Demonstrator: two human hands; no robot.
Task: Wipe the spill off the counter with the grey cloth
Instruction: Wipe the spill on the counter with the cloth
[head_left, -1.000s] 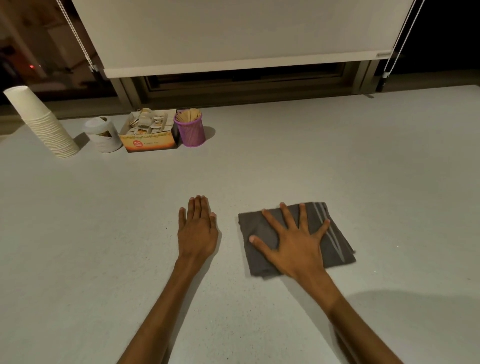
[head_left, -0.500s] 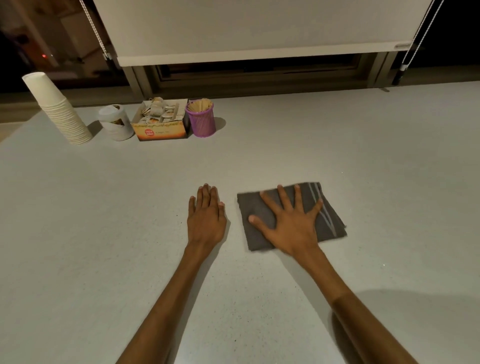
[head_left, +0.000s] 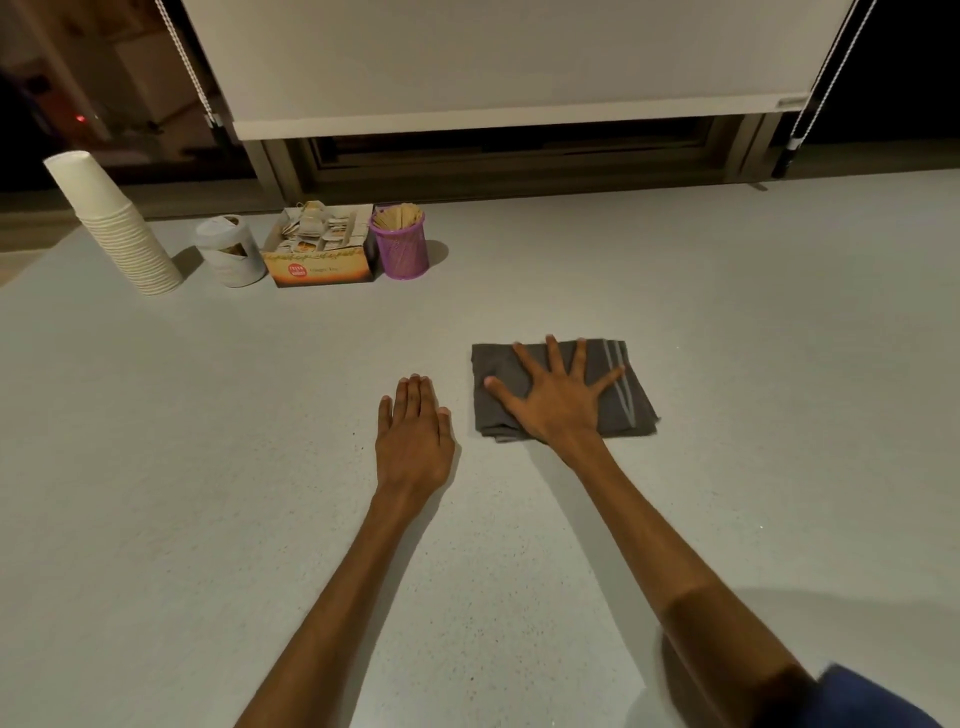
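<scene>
Head view showed the right hand (head_left: 558, 400) pressed flat, fingers spread, on the folded grey cloth (head_left: 631, 395) on the counter (head_left: 727, 312); the left hand (head_left: 413, 441) lay flat beside it, fingers together. No spill was visible (perhaps under the cloth), so uneven pressure could bunch the cloth and leave streaks.

a single wide-angle view from the person's head looks forward and down across the counter (head_left: 727, 312) toward the window blind (head_left: 493, 57). both forearms reach in from the bottom edge, close below the lens.
</scene>
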